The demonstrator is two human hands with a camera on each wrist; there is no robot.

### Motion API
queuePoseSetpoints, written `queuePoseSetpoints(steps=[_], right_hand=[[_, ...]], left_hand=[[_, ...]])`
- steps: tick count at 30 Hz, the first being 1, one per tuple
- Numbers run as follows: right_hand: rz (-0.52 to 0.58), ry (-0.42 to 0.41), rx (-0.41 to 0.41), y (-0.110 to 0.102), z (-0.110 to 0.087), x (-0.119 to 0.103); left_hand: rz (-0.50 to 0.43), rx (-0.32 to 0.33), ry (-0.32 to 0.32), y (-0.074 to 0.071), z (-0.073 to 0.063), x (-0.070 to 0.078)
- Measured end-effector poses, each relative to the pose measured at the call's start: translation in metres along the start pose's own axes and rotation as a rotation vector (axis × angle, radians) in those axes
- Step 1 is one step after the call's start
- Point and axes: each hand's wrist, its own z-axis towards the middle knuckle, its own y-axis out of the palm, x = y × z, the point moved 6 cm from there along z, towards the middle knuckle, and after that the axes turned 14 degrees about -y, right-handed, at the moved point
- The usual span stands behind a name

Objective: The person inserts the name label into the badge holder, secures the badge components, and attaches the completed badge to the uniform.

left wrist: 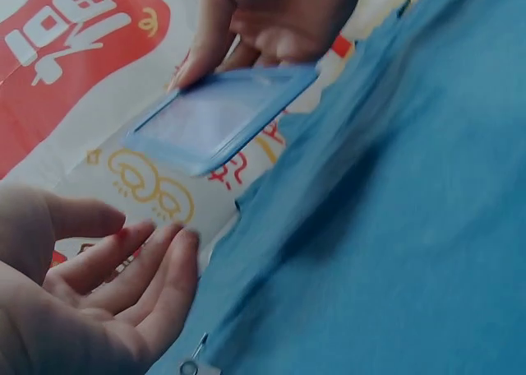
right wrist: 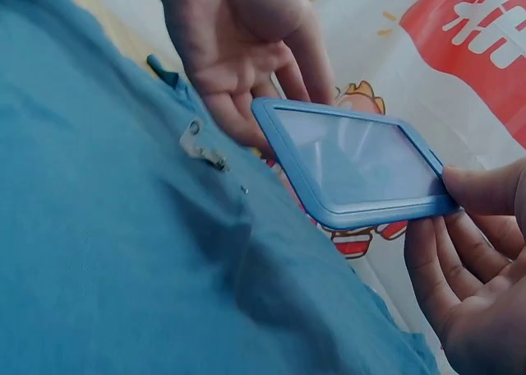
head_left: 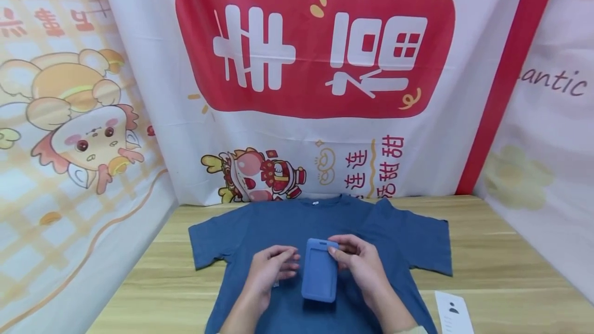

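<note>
A blue badge holder [head_left: 319, 274] with a clear window hangs over the dark blue T-shirt [head_left: 287, 226]. My right hand [head_left: 364, 264] pinches its slotted top end between thumb and fingers, as the right wrist view shows at the holder's edge [right wrist: 374, 215]. Beside the holder's left edge, my left hand [head_left: 274, 267] holds nothing; its fingers are loosely bent and apart from the holder. A small badge clip [right wrist: 204, 149] with a metal end lies on the shirt near the left hand, mostly hidden by that hand in the head view.
The shirt is spread on a wood-grain table [head_left: 153, 277]. To its right lies a white card [head_left: 454, 313] with a dark person icon, cut off by the frame's lower edge. Printed cloth [head_left: 315, 45] hangs behind the table and along both sides.
</note>
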Motion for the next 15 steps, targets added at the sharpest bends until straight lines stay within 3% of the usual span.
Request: queuePoseSetpoints(steps=[4,10,15], right_hand=[[0.021,-0.006,0.044,0.0,0.002,-0.003],[0.055,-0.007,0.095,-0.002,0.001,0.001],[0.045,-0.066,0.143,-0.004,0.002,0.0]], left_hand=[[0.017,-0.134,-0.056,0.012,-0.003,-0.004],[0.003,-0.243,-0.096,0.017,-0.006,-0.012],[-0.002,-0.326,-0.109,0.023,-0.004,-0.016]])
